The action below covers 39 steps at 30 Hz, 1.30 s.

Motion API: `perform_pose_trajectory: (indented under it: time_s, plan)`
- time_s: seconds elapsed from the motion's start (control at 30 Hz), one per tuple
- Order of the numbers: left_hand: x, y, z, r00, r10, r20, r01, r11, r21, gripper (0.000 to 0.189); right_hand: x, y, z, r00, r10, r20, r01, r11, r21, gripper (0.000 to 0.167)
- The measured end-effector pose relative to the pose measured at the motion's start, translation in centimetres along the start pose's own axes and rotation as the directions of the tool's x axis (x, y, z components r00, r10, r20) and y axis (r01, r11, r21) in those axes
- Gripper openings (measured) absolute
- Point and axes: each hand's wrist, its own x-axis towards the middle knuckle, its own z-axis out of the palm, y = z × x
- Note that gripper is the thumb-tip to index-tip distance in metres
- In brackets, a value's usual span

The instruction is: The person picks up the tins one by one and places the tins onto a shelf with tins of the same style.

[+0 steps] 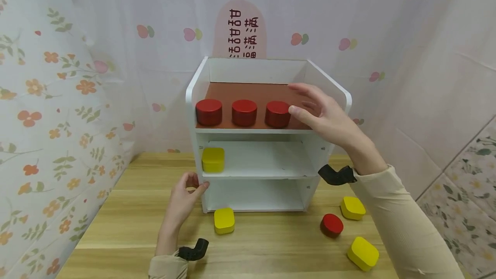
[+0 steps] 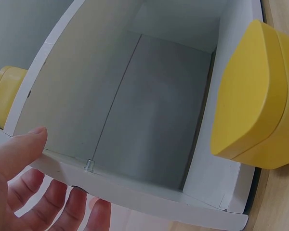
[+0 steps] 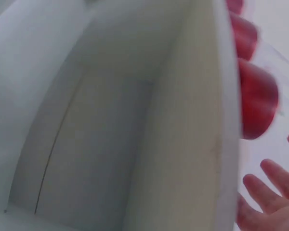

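Note:
A white shelf unit point(image 1: 255, 178) stands on the table. My left hand point(image 1: 184, 199) holds its left side panel at the lower level, thumb on the front edge and fingers along the outer face point(image 2: 60, 202). Three round red tins stand in a row on the brown top shelf: a left tin point(image 1: 209, 112), a middle tin point(image 1: 244, 113) and a right tin point(image 1: 277, 114). Beside the right tin is my right hand point(image 1: 325, 113), fingers spread, holding nothing; the right wrist view shows it apart from that tin point(image 3: 257, 98). A yellow rounded-square tin point(image 1: 213, 160) sits at the middle shelf's left end.
Another yellow tin point(image 1: 224, 221) lies on the table before the unit's left front. To the right lie a red tin point(image 1: 332, 225) and two yellow tins, one farther back point(image 1: 352, 208) and one nearer point(image 1: 363, 253). Patterned curtains point(image 1: 162, 76) hang behind.

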Motion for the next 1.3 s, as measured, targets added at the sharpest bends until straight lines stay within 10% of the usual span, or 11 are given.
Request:
perform_pose_trajectory:
  time_s: [0.27,0.47,0.87,1.07,1.3]
  plan:
    - [-0.1,0.2,0.0,1.000,-0.008,-0.004,0.008,1.000,0.003,0.027,-3.4,-0.5,-0.1,0.978,-0.138,-0.159,0.126,0.989,-0.083,0.046]
    - [-0.2,0.2,0.1,1.000,-0.014,0.002,0.014,1.000,0.007,0.027,-6.3,-0.4,0.7,0.893,-0.273,-0.357,0.197,0.952,-0.235,0.038]
    - [-0.2,0.2,0.1,1.000,-0.004,-0.006,0.004,1.000,0.011,0.027,-10.9,0.5,2.1,0.765,-0.334,-0.551,0.334,0.937,-0.106,0.012]
    - [0.0,0.2,0.0,1.000,-0.002,-0.006,0.002,1.000,0.026,0.028,-13.4,4.0,3.4,0.772,-0.239,-0.589,0.196,0.971,-0.137,0.015]
    - [0.1,0.1,0.0,1.000,-0.002,0.004,0.002,0.999,0.042,0.029,-16.5,7.7,5.2,0.793,0.060,-0.607,-0.098,0.995,-0.029,0.006]
